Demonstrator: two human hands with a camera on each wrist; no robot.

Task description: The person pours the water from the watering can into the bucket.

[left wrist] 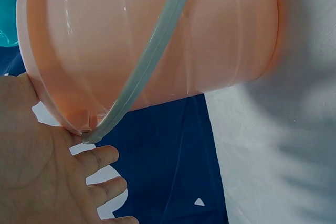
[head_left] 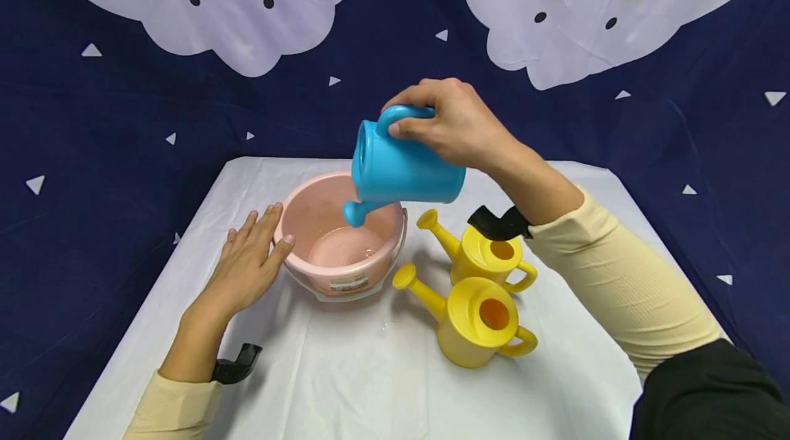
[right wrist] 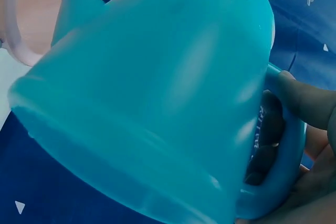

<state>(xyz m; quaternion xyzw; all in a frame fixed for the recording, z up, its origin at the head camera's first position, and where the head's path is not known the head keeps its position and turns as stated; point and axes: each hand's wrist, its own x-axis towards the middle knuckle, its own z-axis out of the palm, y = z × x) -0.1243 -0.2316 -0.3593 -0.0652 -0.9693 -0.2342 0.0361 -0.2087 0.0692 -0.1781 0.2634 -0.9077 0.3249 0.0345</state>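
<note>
My right hand grips the handle of a blue watering can, with fingers curled round it in the right wrist view. The can is tipped on its side, its spout pointing down over the pink bucket. A shallow layer of water lies on the bucket's floor. At the bucket's left side my left hand has its fingers straight, thumb and fingertips right at the rim. In the left wrist view the bucket shows its grey handle hanging down along the wall.
Two yellow watering cans stand right of the bucket, the nearer yellow can in front of the other, spouts toward the bucket. A white cloth covers the table. Behind hangs a dark blue backdrop with clouds.
</note>
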